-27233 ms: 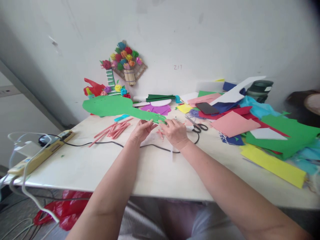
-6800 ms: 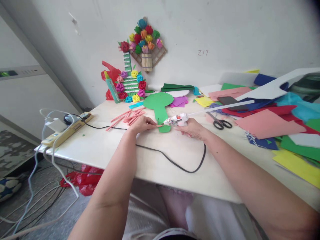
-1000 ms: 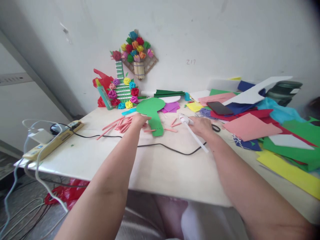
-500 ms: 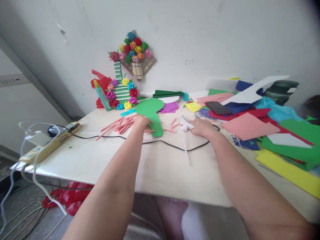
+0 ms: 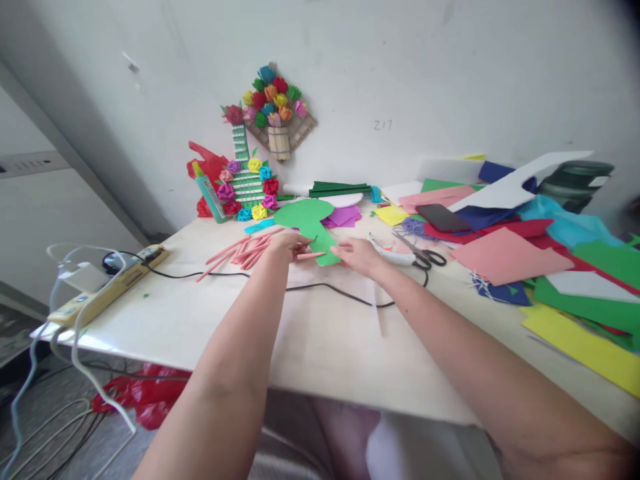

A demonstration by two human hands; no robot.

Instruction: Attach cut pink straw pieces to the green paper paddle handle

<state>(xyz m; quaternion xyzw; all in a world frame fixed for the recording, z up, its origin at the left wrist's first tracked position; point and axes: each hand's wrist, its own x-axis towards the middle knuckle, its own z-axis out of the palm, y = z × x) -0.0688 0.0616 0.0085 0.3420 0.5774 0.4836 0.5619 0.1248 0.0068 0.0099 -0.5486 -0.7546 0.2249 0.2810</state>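
Note:
A green paper cutout (image 5: 305, 212) with a round head and a straight stem lies in the middle of the table. My left hand (image 5: 290, 247) is closed beside the stem, holding a thin pink paper stick (image 5: 311, 256) that crosses the stem's lower part. At the stem's right edge, the fingers of my right hand (image 5: 357, 256) pinch the cutout near its end. A pile of pink paper sticks (image 5: 245, 252) lies left of my left hand. Just beyond my right hand is a white glue gun (image 5: 397, 257), partly covered, with a clear glue stick (image 5: 377, 313) trailing from it.
Scissors (image 5: 431, 257) lie by the glue gun. Its black cord (image 5: 340, 290) crosses the table to a power strip (image 5: 107, 287). Coloured paper sheets (image 5: 510, 255) and a phone (image 5: 443, 218) cover the right. A glue bottle (image 5: 210, 193) and paper-flower guitar (image 5: 247, 187) stand behind.
My right hand has left the glue gun and moved left to the cutout's stem, uncovering the scissors. The stem's lower end has shifted right. My left hand stays by the stem with the pink stick.

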